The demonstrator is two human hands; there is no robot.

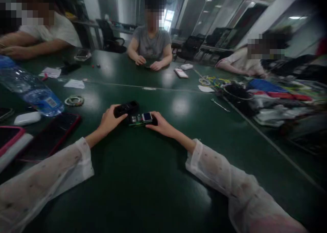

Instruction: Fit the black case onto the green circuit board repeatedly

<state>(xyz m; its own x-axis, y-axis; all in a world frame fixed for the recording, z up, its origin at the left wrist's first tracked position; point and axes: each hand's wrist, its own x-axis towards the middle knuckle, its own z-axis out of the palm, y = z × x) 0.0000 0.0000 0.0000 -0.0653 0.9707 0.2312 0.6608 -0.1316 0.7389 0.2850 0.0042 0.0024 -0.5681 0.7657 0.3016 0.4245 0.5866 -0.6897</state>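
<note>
My left hand (110, 120) grips a black plastic casing (127, 107) with cutouts in its face, thumb along its near edge. In my right hand (160, 124) is a small green circuit board (138, 120) that carries a little square screen (147, 117) in a pale frame. A dark part of the same device shows between thumb and fingers of that hand. Casing and board are close together just above the dark green table (143, 178); whether they touch I cannot tell.
At left are a large water bottle (33, 90), a phone (51, 136), a white case (27, 118) and a coiled cable (74, 101). A wrench (220, 105) lies right of centre, before a heap of cables and bags (268, 100). Several people sit around the table.
</note>
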